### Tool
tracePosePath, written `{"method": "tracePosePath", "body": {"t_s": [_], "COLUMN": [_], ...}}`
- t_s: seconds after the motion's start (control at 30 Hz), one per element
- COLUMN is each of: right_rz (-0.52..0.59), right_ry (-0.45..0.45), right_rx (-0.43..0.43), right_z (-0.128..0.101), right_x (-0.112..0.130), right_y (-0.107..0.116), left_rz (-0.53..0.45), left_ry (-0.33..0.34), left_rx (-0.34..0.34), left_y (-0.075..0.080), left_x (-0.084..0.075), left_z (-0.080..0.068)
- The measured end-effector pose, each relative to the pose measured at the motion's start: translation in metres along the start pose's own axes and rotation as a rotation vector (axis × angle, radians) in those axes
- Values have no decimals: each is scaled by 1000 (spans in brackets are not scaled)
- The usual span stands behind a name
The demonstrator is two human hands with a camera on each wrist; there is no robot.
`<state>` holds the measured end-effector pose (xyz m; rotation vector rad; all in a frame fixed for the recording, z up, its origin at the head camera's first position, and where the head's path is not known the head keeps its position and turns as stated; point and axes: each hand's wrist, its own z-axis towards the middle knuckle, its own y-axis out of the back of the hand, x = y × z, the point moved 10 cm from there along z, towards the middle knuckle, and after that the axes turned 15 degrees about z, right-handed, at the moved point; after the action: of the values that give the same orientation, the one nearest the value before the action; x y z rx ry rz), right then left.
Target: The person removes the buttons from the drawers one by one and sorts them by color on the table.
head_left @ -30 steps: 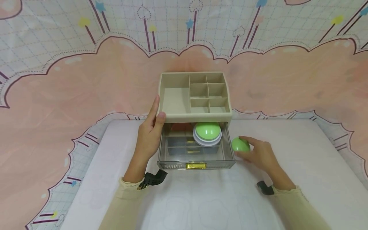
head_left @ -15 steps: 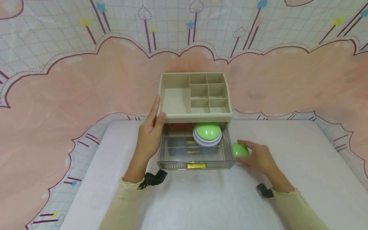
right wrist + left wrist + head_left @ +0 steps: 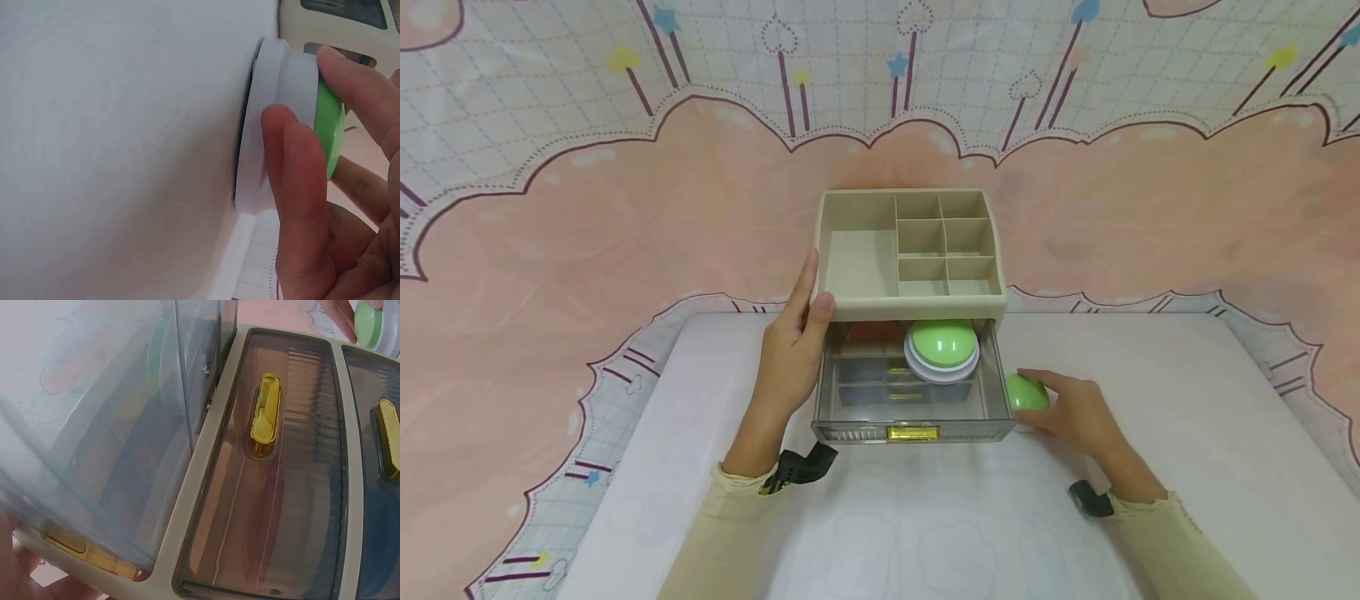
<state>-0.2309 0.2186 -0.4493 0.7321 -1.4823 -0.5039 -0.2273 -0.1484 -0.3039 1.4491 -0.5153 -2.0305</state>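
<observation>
A beige desk organizer (image 3: 917, 307) stands at the middle back with its top drawer (image 3: 850, 432) pulled out. My left hand (image 3: 790, 358) rests against the organizer's left side, index finger straight along it and thumb at the front corner. Inside the smoky clear drawer, toward the right, lies a push button (image 3: 943, 343) with a green dome and white base. Just outside the drawer's right wall, my right hand (image 3: 1075, 417) pinches a second green-domed push button (image 3: 1027, 392). In the right wrist view its white base (image 3: 269, 125) is right at the white tabletop.
The organizer's top has one large compartment (image 3: 857, 262) and several small ones (image 3: 967, 275). Lower drawers with gold handles (image 3: 265, 409) are pushed in. A white table (image 3: 880, 533) extends in front, with a patterned pink cloth (image 3: 700, 217) behind.
My right hand has come down and slightly toward me with the second push button, then stayed nearly still over the last half second. My left hand, the organizer and the drawer have not moved.
</observation>
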Motion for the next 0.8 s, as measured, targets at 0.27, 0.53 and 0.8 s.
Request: {"method": "tracePosePath", "body": {"t_s": [0.27,0.53,0.8], "right_rz": [14,9,60], "right_ry": [-67,8,82], "right_rx": [37,9,-5], "right_z": [1,-2,-14], "right_x": [-5,5,43], "right_y": [-3,6,18], "left_rz": [-7,-6,0], "left_ry": [-6,-5,-4], "left_rx": [0,-1,0], "left_y": [0,-1,0], "left_x": [0,1,0], "left_z": [1,1,0]}}
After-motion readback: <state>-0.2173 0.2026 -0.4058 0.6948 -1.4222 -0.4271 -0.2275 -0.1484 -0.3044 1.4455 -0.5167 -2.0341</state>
